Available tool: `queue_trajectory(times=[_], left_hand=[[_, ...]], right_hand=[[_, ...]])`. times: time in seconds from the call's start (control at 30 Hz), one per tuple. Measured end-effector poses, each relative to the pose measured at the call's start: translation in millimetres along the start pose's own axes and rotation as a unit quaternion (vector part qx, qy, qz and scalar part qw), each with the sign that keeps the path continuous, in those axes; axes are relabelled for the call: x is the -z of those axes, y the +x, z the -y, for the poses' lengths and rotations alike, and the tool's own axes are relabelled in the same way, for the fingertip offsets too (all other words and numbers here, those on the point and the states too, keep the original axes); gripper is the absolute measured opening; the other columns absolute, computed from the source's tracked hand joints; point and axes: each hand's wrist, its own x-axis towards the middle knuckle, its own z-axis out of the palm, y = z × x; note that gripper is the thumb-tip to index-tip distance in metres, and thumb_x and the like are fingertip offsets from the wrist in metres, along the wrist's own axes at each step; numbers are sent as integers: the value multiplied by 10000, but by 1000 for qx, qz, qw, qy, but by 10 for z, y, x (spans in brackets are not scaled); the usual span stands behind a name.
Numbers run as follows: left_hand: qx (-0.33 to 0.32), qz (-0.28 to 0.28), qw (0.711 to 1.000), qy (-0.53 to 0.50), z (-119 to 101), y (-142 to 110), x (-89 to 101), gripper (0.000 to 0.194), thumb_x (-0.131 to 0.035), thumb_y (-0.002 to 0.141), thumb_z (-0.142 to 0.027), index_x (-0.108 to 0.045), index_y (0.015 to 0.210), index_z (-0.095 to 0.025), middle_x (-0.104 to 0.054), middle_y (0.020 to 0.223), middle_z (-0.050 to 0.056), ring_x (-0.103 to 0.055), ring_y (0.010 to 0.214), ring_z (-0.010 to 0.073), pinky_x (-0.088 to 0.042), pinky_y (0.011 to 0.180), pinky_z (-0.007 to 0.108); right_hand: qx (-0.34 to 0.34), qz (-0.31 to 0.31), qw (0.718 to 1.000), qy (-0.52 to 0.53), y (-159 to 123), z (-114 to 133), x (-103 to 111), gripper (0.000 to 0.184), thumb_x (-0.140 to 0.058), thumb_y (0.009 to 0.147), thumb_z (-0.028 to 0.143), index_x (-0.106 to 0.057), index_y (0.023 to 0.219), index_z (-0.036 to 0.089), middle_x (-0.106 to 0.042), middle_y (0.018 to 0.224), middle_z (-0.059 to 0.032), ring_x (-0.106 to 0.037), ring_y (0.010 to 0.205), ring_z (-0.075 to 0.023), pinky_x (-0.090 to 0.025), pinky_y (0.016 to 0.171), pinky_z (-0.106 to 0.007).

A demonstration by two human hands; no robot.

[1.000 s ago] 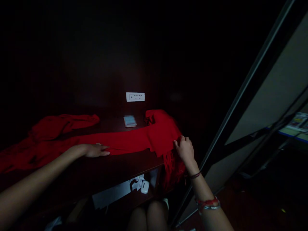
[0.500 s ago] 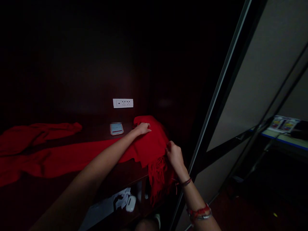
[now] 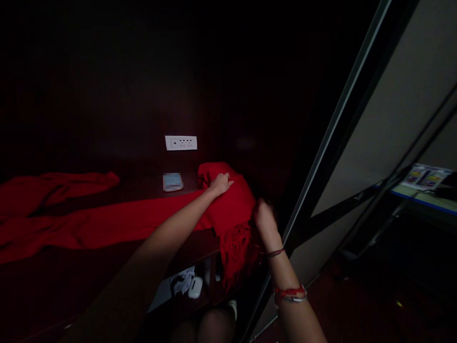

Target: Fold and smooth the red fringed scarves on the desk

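Observation:
A red scarf (image 3: 117,221) with a long fringe (image 3: 235,252) stretches along a dark shelf and is folded over at its right end. On the folded part lies my left hand (image 3: 221,184), its fingers outstretched and the thumb apart. My right hand (image 3: 266,220) is closed at the scarf's right edge, with the wrist bent. Motion blurs its fingertips, and the cloth in its grip is mostly hidden. The fringe hangs over the shelf's front edge below the two hands.
A phone (image 3: 173,182) lies behind the scarf, under a white wall socket (image 3: 181,143). More red cloth (image 3: 71,186) is at the left. Below the shelf sit a white earbud case (image 3: 195,287) and crumpled white material (image 3: 183,281). A sliding door frame (image 3: 330,131) stands at the right.
My left hand has slid right across the folded scarf. My right hand has moved a little right, drawing the scarf's edge outward. The camera view has shifted slightly.

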Motion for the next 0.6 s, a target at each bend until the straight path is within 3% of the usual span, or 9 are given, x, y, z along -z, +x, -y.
queue_trajectory(times=[0.1, 0.17, 0.27, 0.4, 0.5, 0.6], left_hand=[[-49, -72, 995, 47, 206, -355, 140, 406, -371, 803, -354, -387, 1143, -132, -428, 1098, 124, -416, 1002, 217, -328, 839, 335], [-92, -76, 989, 92, 455, -720, 323, 429, -370, 798, -372, -360, 1171, -162, -390, 1132, 104, -394, 1027, 209, -305, 875, 335], [-117, 6, 982, 151, 953, -1388, 654, 463, -405, 765, -410, -389, 1155, -162, -371, 1159, 103, -375, 1047, 215, -283, 903, 332], [-72, 141, 971, 179, 1643, -2165, 1069, 459, -397, 753, -401, -397, 1165, -199, -409, 1162, 77, -388, 1055, 202, -302, 898, 311], [-27, 164, 963, 214, 2007, -2458, 1262, 430, -354, 755, -275, -402, 1176, -200, -449, 1157, 73, -419, 1046, 194, -317, 892, 302], [-7, 149, 950, 274, 2164, -2534, 1329, 430, -312, 749, -187, -427, 1163, -218, -475, 1141, 71, -451, 1020, 209, -349, 862, 320]], right_hand=[[98, -65, 993, -9, -126, 99, 41, 268, -305, 780, 110, -496, 968, 126, -493, 956, -148, -466, 851, -212, -366, 704, -309], [201, -58, 978, -1, -203, 188, 71, 268, -327, 804, 178, -485, 1016, 145, -472, 1013, -136, -431, 913, -217, -349, 759, -325], [346, 13, 938, -2, -281, 356, 60, 262, -357, 813, 221, -491, 1032, 169, -489, 990, -106, -422, 920, -198, -338, 776, -315], [455, 39, 889, -27, -332, 648, -57, 240, -376, 808, 192, -509, 1005, 158, -522, 934, -95, -438, 901, -189, -332, 775, -311], [510, 52, 856, -67, -337, 863, -180, 210, -388, 790, 139, -543, 931, 145, -558, 877, -90, -476, 847, -194, -342, 750, -312], [530, 73, 837, -113, -308, 992, -285, 186, -399, 774, 108, -564, 858, 126, -580, 833, -106, -508, 807, -206, -355, 710, -312]])
